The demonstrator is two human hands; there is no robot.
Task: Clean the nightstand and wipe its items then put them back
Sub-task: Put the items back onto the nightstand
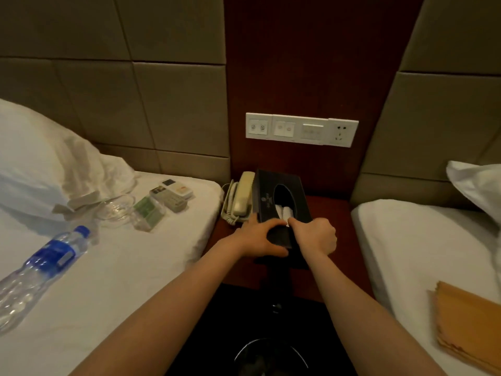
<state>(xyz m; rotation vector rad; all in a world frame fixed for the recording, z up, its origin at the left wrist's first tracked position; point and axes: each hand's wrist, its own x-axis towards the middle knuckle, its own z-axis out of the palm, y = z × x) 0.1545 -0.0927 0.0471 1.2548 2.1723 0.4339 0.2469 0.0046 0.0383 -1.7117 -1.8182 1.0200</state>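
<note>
A black tissue box [273, 198] stands on the dark red nightstand [336, 221], its oval slot facing up with white tissue [284, 213] showing. My left hand [261, 237] grips the box's near end. My right hand [314, 234] pinches the white tissue at the slot's near edge. A beige telephone [241, 199] sits just left of the box. On the left bed lie a water bottle [40, 270], a glass ashtray [116, 207], a clear holder with green packets [147, 213] and two remote controls [173, 195]. An orange cloth [469, 318] lies on the right bed.
A white switch and socket panel [301, 129] is on the wall above the nightstand. Pillows lie at the head of both beds [32, 158]. A black waste bin [271, 356] stands on the floor between the beds, below my arms.
</note>
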